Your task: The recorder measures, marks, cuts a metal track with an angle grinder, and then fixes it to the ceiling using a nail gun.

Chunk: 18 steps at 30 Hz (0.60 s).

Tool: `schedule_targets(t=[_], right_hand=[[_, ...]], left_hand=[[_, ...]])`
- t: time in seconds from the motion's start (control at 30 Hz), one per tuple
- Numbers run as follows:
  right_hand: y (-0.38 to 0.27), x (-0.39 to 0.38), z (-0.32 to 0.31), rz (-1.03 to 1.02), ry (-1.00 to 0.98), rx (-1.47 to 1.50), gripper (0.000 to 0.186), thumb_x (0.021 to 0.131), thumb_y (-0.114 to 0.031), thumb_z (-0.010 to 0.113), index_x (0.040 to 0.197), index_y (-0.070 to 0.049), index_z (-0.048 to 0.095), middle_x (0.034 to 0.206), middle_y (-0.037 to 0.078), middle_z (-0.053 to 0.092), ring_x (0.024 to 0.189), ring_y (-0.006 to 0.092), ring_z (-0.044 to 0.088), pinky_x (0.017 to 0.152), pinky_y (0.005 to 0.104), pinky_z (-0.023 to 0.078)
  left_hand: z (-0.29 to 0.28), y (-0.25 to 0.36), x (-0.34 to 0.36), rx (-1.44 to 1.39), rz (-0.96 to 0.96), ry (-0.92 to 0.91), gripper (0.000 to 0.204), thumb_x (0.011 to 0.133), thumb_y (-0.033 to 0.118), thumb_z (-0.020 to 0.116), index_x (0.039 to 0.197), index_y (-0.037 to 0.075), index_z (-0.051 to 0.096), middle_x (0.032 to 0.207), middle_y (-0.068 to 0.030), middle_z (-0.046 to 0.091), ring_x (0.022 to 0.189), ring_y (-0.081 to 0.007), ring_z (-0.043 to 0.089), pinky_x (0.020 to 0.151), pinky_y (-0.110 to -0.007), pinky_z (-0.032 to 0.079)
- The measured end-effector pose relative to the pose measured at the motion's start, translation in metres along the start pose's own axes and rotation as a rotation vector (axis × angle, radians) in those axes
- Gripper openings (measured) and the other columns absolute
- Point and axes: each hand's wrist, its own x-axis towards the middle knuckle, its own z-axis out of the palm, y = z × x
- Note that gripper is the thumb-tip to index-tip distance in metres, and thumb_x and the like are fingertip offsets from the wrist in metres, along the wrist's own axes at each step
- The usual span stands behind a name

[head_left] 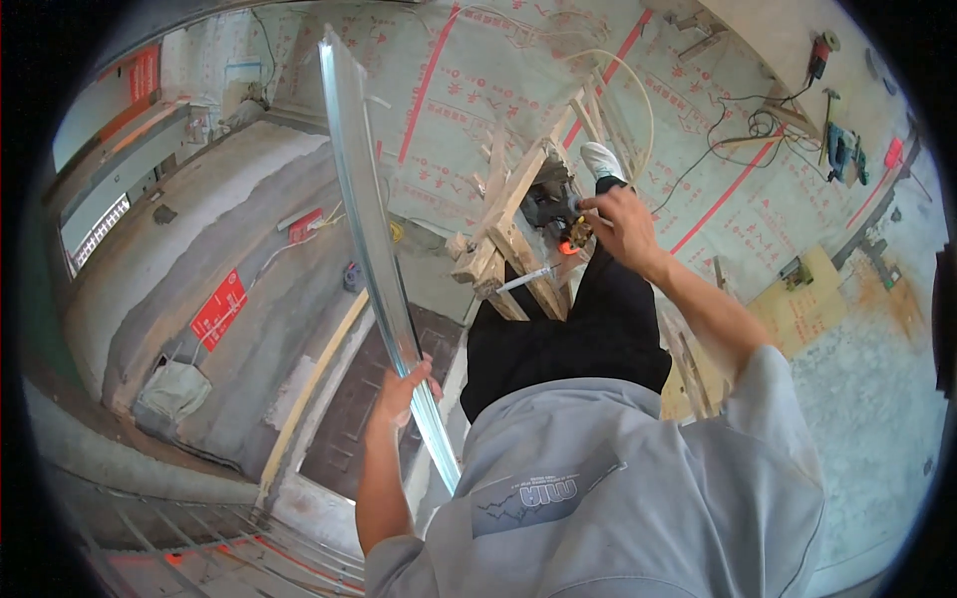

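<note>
The left hand [404, 389] grips the strip [366, 189] near its near end; the strip slants away to the far left, left of the trestle [518, 189]. The right hand [628, 234] reaches among the dark tools [548, 204] there; whether it grasps one cannot be told. The strip is picked up but not set down; no mark or cut shows, so the work seems at an early stage.

Left: strip [365, 199], smooth, glossy metal. Far: trestle [517, 189], rough, matt wood; sheeting [703, 189], plastic-looking. Near: shirt [688, 498] and trousers [558, 354], matt cloth, the shirt softly creased.
</note>
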Motion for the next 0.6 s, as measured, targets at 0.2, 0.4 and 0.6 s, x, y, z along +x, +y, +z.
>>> schedule_targets(t=[0.2,0.4,0.6], right_hand=[[-0.13,-0.022,0.006,-0.52,-0.449,-0.473,0.029,0.091,-0.02,0.057,0.114,-0.006,0.068,0.091,0.004,0.067,0.09,0.0217,0.063,0.076,0.0389,0.049],[-0.115,-0.028,0.058,-0.521,-0.549,-0.739,0.021,0.092,-0.019,0.055,0.102,-0.003,0.065,0.084,0.007,0.07,0.089,0.0249,0.068,0.072,0.039,0.049],[-0.155,-0.023,-0.04,-0.022,-0.594,-0.752,0.012,0.088,-0.016,0.059,0.093,-0.006,0.063,0.083,0.012,0.07,0.086,0.03,0.069,0.071,0.0443,0.053]], left_hand=[[-0.008,0.019,0.009,-0.03,0.161,-0.156,0.048,0.086,0.024,0.079,0.119,0.0,0.053,0.076,-0.0102,0.066,0.063,-0.0233,0.068,0.062,-0.036,0.057],[0.014,-0.02,0.021,0.501,0.475,0.245,0.059,0.07,0.017,0.087,0.114,0.003,0.05,0.089,-0.0091,0.059,0.071,-0.02,0.065,0.066,-0.037,0.054],[-0.022,-0.007,0.025,0.473,0.676,0.339,0.056,0.07,0.014,0.079,0.114,0.003,0.046,0.099,-0.0146,0.062,0.093,-0.0313,0.066,0.082,-0.042,0.052]])
